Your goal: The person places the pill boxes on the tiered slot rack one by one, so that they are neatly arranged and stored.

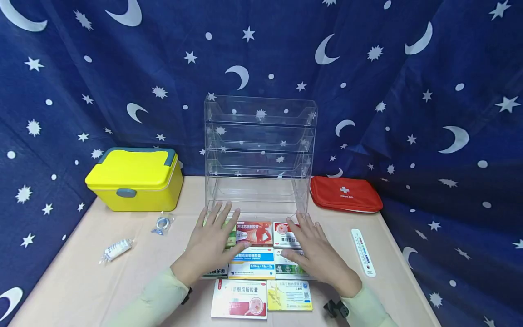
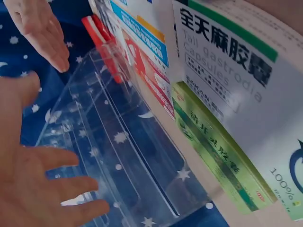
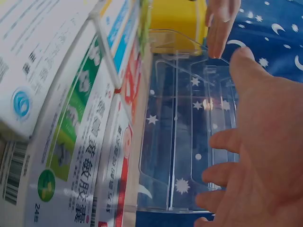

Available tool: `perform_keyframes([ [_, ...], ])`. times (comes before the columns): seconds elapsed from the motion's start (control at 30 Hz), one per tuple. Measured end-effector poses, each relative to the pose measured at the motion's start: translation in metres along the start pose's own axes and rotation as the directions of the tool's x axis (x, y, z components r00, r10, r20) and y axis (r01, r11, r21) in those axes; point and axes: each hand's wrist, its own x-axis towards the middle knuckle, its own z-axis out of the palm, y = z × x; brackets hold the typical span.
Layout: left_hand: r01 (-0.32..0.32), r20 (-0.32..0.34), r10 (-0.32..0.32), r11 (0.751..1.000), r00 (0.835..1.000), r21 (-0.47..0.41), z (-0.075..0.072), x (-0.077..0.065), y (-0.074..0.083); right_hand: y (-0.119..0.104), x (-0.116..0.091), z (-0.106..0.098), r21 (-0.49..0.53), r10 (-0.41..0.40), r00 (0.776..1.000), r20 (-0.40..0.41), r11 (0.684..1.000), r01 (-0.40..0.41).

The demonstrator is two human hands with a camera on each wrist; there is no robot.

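Observation:
Both hands hover with fingers spread over rows of medicine boxes on the table, holding nothing. My left hand [image 1: 211, 240] is above the left boxes, partly hiding a green box [image 2: 222, 156] and a white Tall Gastrodia capsule box [image 2: 227, 61]. Over the right column is my right hand [image 1: 320, 254], covering part of a white box with a green band [image 1: 288, 263]. Between the hands lie a red box [image 1: 254, 233] and a blue-and-white box [image 1: 252, 265]. Nearer me are a white-and-pink box [image 1: 239, 299] and a yellow-and-white box [image 1: 289, 295].
A clear tiered acrylic rack [image 1: 261, 120] stands behind the boxes. To the left are a yellow lidded case [image 1: 130, 177], a wrapped tape roll [image 1: 162, 223] and a wrapped white roll [image 1: 117, 250]. On the right lie a red first aid pouch [image 1: 345, 194] and a white thermometer [image 1: 362, 252].

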Motion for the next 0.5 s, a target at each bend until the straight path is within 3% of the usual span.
perform_keyframes([
  [0.13, 0.030, -0.132, -0.046, 0.992, 0.990, -0.123, -0.003, 0.007, -0.011, 0.002, 0.000, -0.005, 0.099, -0.013, 0.998, -0.060, 0.995, 0.019],
  [0.27, 0.046, -0.272, -0.129, 0.955, 0.954, -0.293, -0.003, 0.019, -0.031, 0.007, 0.000, -0.010, 0.225, 0.055, 0.995, -0.088, 0.974, -0.034],
  [0.37, 0.035, -0.370, -0.207, 0.906, 0.905, -0.422, 0.000, 0.031, -0.055, 0.015, 0.004, -0.011, 0.364, 0.162, 0.982, -0.094, 0.924, -0.118],
  [0.43, 0.012, -0.415, -0.261, 0.857, 0.872, -0.514, 0.002, 0.039, -0.072, 0.024, 0.008, -0.010, 0.452, 0.239, 0.967, -0.086, 0.874, -0.176],
  [0.5, 0.018, -0.413, -0.328, 0.801, 0.850, -0.598, 0.002, 0.046, -0.086, 0.034, 0.012, -0.007, 0.523, 0.322, 0.944, -0.067, 0.817, -0.242],
])
